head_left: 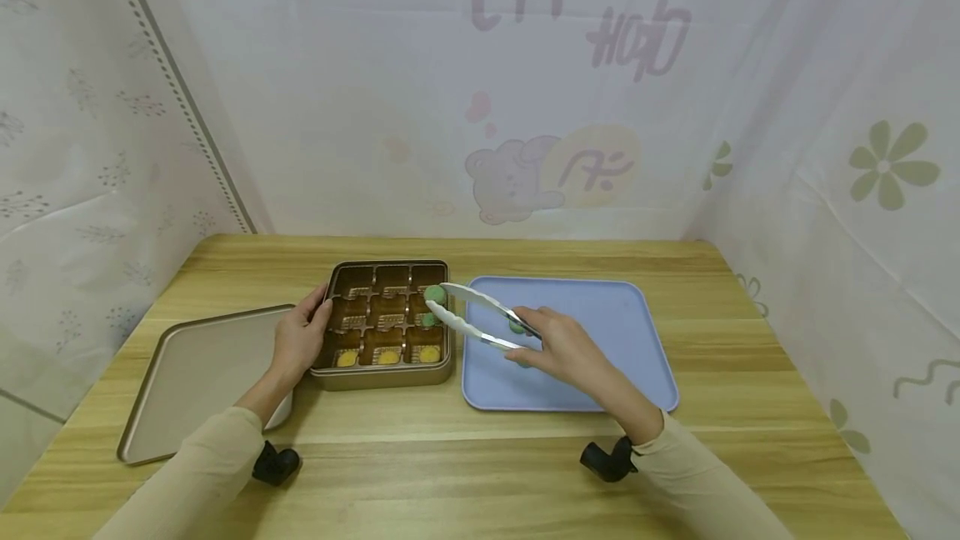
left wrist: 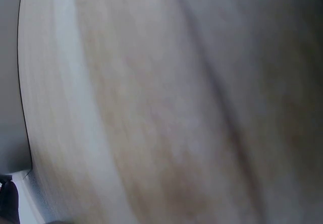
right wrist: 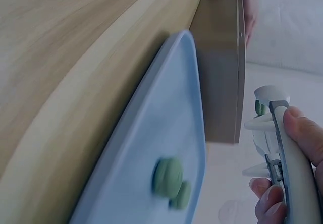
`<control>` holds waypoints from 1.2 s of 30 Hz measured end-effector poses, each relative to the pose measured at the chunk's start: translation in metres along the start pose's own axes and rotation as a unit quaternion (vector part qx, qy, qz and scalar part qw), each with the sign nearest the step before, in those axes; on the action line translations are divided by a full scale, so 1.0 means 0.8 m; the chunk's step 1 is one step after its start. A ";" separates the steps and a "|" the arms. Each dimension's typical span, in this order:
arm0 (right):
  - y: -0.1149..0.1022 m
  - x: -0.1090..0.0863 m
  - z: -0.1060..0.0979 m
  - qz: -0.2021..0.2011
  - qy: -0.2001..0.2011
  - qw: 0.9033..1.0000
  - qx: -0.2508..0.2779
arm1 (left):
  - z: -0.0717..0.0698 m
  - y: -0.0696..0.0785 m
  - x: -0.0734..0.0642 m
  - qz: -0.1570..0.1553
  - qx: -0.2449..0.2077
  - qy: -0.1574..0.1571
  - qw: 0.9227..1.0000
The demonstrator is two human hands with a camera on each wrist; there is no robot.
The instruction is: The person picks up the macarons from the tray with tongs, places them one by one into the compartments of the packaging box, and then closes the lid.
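Observation:
A brown-gold tin (head_left: 390, 378) with a nine-compartment insert stands left of centre. My left hand (head_left: 298, 340) grips its left rim. Yellow pieces (head_left: 387, 357) sit in the front row of compartments, and a green piece (head_left: 428, 320) is in the right compartment of the middle row. My right hand (head_left: 558, 346) holds white-tipped tongs (head_left: 474, 332). Between the tong tips, over the tin's right side, is another green piece (head_left: 435, 296). On the blue tray (head_left: 600, 307), grooved green pieces (right wrist: 168, 177) are partly hidden by the hand and tongs in the head view.
A flat gold-brown lid (head_left: 217, 357) lies at the left, with a white rounded thing (head_left: 281, 412) partly hidden beside my left forearm. The tray lies just right of the tin. Fabric walls (head_left: 360, 107) enclose the wooden table (head_left: 450, 473). Blurred wood grain fills most of the left wrist view.

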State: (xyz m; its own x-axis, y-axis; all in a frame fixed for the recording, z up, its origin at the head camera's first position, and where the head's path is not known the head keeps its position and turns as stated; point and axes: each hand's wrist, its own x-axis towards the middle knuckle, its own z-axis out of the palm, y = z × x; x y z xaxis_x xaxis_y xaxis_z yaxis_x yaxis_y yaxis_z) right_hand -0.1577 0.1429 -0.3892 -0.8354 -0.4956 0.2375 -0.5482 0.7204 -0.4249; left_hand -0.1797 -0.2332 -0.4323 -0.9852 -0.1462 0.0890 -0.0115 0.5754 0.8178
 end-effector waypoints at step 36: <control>-0.050 0.066 0.026 -0.015 -0.089 0.996 -0.023 | -0.001 -0.002 0.001 0.002 -0.013 -0.006 1.000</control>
State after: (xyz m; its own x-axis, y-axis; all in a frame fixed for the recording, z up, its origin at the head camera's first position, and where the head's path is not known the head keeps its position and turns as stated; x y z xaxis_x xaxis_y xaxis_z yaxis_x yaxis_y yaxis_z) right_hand -0.1792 0.0776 -0.3781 -0.8002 -0.5931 0.0888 -0.5780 0.7234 -0.3775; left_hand -0.1805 -0.2345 -0.4333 -0.9873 -0.1334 0.0858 -0.0028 0.5557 0.8314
